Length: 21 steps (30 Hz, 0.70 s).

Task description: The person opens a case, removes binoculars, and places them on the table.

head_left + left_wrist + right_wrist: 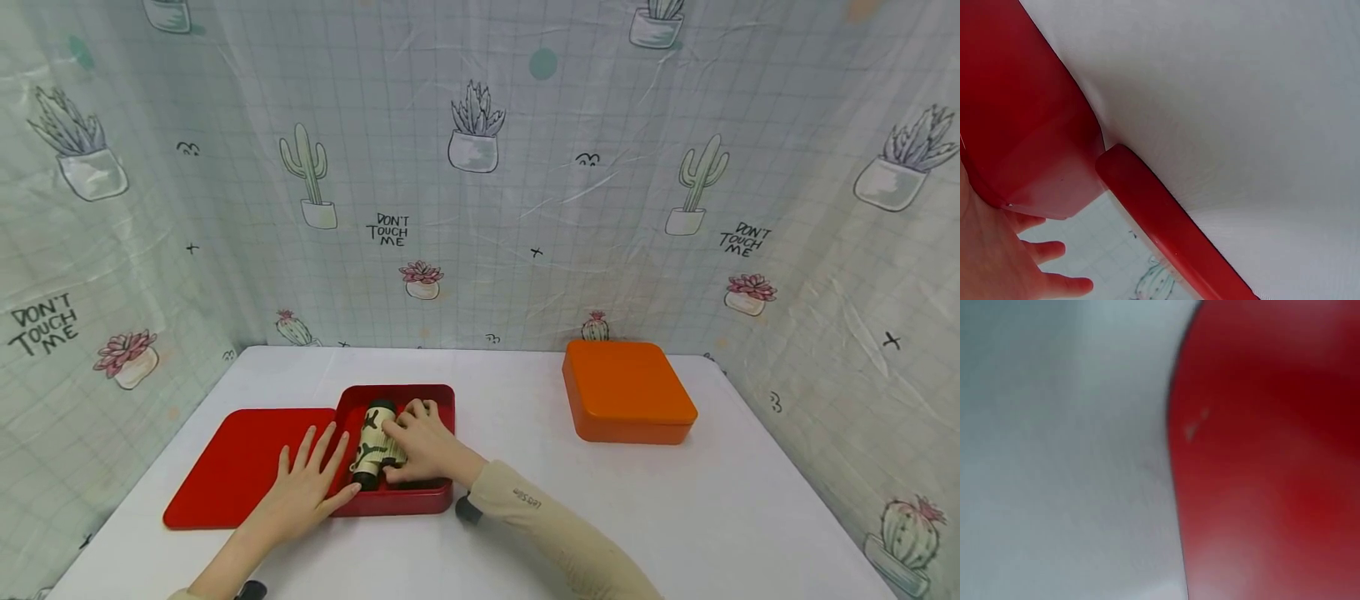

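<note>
Camouflage-patterned binoculars [372, 442] with black ends lie in an open red box [393, 503]. From the right, my right hand [430, 446] reaches over the box wall and grips the binoculars, fingers curled over the far side and thumb at the near end. It covers much of their right barrel. My left hand [306, 492] is spread at the box's left side, beside the red lid [232, 471], its thumb close to the near left corner. The left wrist view shows its straight fingers [1047, 251] by the box wall [1029, 119]. Only the box's red wall [1260, 462] and table appear in the right wrist view.
An orange closed box [630, 392] stands at the back right of the white table [555, 533]. The red lid lies flat, directly left of the red box. A curtain [480, 217] printed with cacti hangs behind the table and along both sides.
</note>
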Each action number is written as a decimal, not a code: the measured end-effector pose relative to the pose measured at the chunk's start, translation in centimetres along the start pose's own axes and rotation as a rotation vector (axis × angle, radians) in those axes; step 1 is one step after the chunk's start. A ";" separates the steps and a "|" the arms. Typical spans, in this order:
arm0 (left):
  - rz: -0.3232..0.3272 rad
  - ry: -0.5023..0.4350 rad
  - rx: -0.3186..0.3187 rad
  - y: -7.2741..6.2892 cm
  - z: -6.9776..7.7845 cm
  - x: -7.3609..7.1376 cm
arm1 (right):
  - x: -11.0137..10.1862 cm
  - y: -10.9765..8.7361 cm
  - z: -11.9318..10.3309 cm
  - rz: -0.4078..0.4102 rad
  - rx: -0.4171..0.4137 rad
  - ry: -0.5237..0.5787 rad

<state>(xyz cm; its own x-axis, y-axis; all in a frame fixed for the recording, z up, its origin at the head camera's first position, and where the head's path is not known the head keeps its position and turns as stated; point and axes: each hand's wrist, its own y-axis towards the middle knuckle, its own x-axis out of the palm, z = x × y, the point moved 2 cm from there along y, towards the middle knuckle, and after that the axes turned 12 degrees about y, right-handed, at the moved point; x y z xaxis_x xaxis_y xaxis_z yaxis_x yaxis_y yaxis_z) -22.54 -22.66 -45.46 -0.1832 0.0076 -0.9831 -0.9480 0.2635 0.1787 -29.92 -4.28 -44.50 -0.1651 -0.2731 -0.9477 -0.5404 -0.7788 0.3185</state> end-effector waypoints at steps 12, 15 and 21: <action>0.020 0.006 0.003 0.1 0.1 -0.1 | -0.6 -0.1 0.3 0.023 -0.030 -0.021; 0.013 0.005 0.003 0.0 0.1 0.0 | -0.8 -0.2 0.4 0.029 -0.033 -0.027; 0.006 0.009 -0.003 0.0 0.0 0.1 | -1.6 -0.3 0.6 0.021 -0.034 -0.024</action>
<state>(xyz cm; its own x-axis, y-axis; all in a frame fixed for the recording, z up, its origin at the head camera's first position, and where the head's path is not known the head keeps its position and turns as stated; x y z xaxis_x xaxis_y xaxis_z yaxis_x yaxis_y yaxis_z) -22.55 -22.68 -45.54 -0.1915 0.0007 -0.9815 -0.9475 0.2607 0.1851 -30.01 -3.29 -43.12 -0.1962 -0.2757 -0.9410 -0.5081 -0.7922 0.3381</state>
